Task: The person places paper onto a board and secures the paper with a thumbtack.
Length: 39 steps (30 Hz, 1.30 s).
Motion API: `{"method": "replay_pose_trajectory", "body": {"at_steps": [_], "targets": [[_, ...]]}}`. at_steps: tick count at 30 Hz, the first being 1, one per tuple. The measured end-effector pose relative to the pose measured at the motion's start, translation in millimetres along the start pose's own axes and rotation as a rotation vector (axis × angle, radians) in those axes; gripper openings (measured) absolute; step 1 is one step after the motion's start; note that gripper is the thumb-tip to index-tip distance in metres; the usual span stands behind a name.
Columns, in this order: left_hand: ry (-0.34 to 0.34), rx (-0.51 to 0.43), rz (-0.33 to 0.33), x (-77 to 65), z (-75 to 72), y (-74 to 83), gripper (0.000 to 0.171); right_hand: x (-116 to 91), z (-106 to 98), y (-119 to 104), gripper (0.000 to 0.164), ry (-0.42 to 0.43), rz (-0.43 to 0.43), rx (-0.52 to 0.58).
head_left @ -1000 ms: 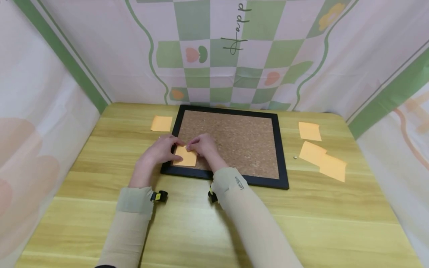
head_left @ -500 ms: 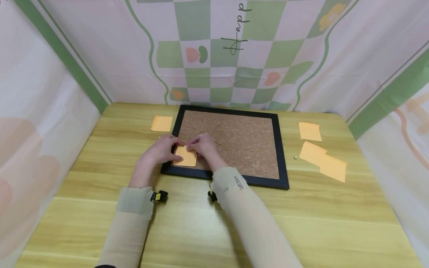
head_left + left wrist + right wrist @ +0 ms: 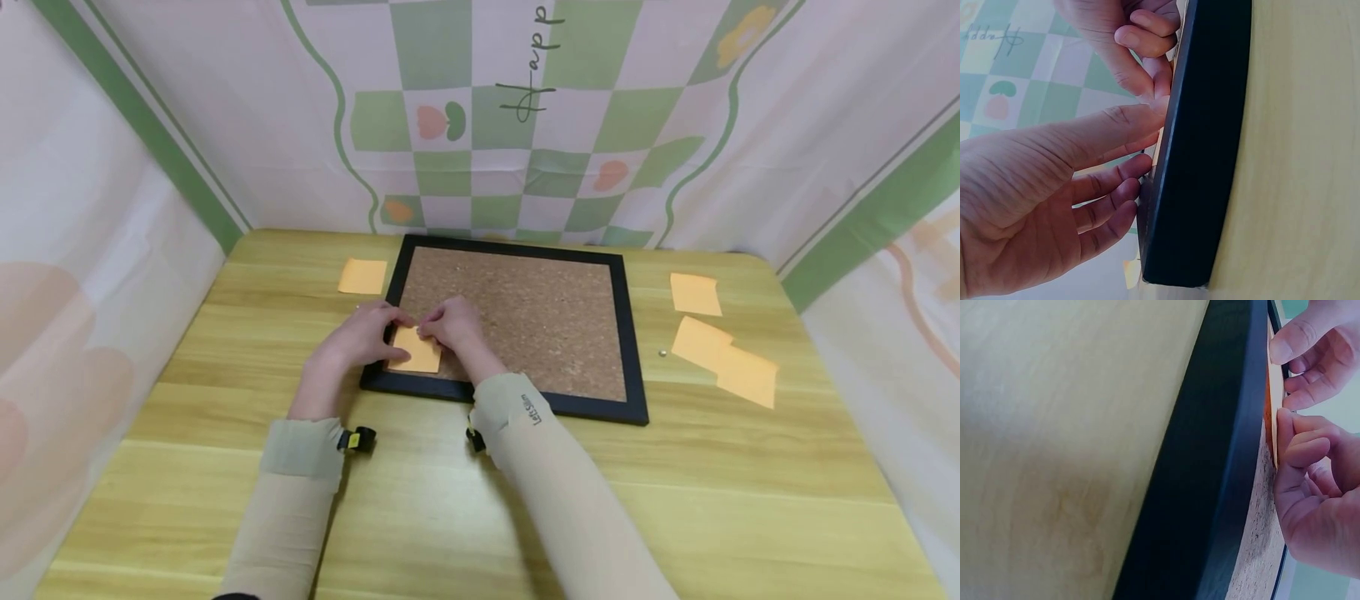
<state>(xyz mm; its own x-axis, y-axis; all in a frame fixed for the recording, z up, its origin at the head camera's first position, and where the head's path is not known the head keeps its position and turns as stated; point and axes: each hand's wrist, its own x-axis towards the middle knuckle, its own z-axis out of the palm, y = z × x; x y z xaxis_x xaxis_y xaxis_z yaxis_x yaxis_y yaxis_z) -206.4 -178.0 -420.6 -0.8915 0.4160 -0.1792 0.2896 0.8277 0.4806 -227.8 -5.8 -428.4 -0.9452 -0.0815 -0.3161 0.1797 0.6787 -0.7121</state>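
Observation:
An orange sticky note (image 3: 422,358) lies in the near left corner of a black-framed cork board (image 3: 532,321). My left hand (image 3: 362,335) rests over its left side, thumb on the paper and forefinger by the top edge. In the left wrist view, the other left fingers (image 3: 1107,215) lie loosely extended at the black frame (image 3: 1200,156). My right hand (image 3: 459,323) pinches a small push pin at the note's top edge, thumb and forefinger together; the fingertips hide most of it. The right wrist view shows the right hand (image 3: 1322,494) with fingers curled, close beside the left hand (image 3: 1316,353).
One sticky note (image 3: 363,277) lies left of the board. More sticky notes, one alone (image 3: 695,294) and an overlapping pair (image 3: 723,360), lie to the right. Near them sits a small shiny tack (image 3: 662,353). A patterned cloth (image 3: 495,125) hangs behind the wooden table (image 3: 420,517).

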Motion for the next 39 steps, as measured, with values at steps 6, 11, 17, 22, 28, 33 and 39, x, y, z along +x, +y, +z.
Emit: {"method": "replay_pose_trajectory", "body": {"at_steps": [6, 11, 17, 22, 28, 33, 39], "targets": [[-0.003, -0.008, -0.008, -1.0, -1.0, 1.5, 0.051, 0.2, -0.5, -0.2, 0.009, -0.005, 0.002, 0.015], [-0.001, -0.006, -0.006, -1.0, -0.9, 1.4, 0.051, -0.2, -0.4, 1.0, 0.008, -0.03, 0.016, 0.111], [0.001, -0.003, -0.005, -1.5, -1.1, 2.3, 0.051, -1.0, -0.7, 3.5, 0.008, -0.032, 0.021, 0.148], [-0.001, -0.001, -0.01, -1.5, -1.2, 2.5, 0.051, -0.9, -0.1, 3.5, 0.009, -0.035, 0.021, 0.125], [-0.002, 0.008, -0.005, -0.7, -0.8, 2.1, 0.051, 0.3, 1.8, 3.7, 0.01, -0.028, 0.035, 0.098], [-0.002, 0.005, -0.005, -0.8, -0.9, 2.0, 0.051, -0.6, 3.5, 2.6, 0.008, -0.024, 0.04, 0.109], [0.0, 0.01, -0.001, -0.6, 0.4, 1.2, 0.051, -1.3, 4.2, 1.8, 0.006, -0.019, 0.027, 0.1]]}}
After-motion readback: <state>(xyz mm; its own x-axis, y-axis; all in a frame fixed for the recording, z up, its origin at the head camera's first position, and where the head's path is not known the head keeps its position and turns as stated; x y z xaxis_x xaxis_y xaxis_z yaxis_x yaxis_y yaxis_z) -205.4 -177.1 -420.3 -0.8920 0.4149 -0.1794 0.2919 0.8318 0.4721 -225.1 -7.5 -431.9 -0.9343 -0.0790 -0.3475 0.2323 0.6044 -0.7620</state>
